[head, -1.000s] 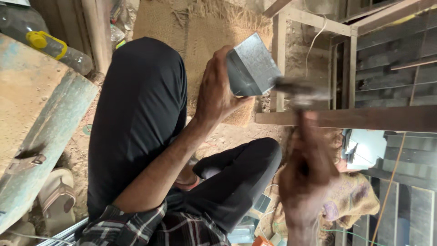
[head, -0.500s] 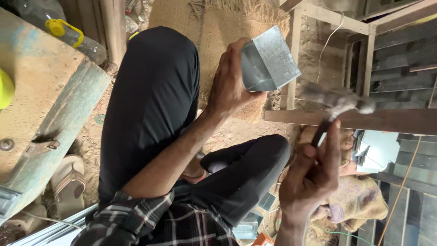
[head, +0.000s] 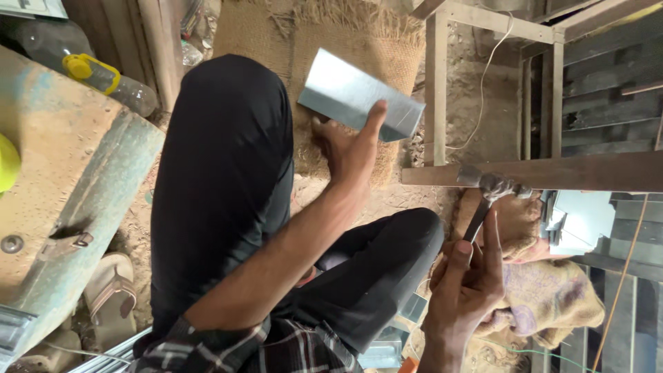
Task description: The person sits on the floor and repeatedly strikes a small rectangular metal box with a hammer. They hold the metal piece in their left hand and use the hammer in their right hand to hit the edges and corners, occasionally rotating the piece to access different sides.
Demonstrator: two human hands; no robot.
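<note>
From the head camera I see one container, a plastic bottle [head: 103, 79] with a yellow cap, lying at the top left beside a worn teal slab [head: 76, 186]; I cannot tell what is in it. My left hand [head: 349, 148] holds a folded metal sheet [head: 359, 103] against the burlap mat [head: 345, 41] on the floor, fingers [head: 376, 117] spread, one lying along the sheet's face, thumb below. The sheet sits tilted, just left of a wooden frame [head: 435, 90]. My right hand [head: 466, 283] is clamped on a hammer [head: 487, 197], fingers wrapped round the handle; its head touches the frame's cross rail [head: 587, 173]. A sandal [head: 110, 297] lies beside my black trouser leg [head: 221, 179].
</note>
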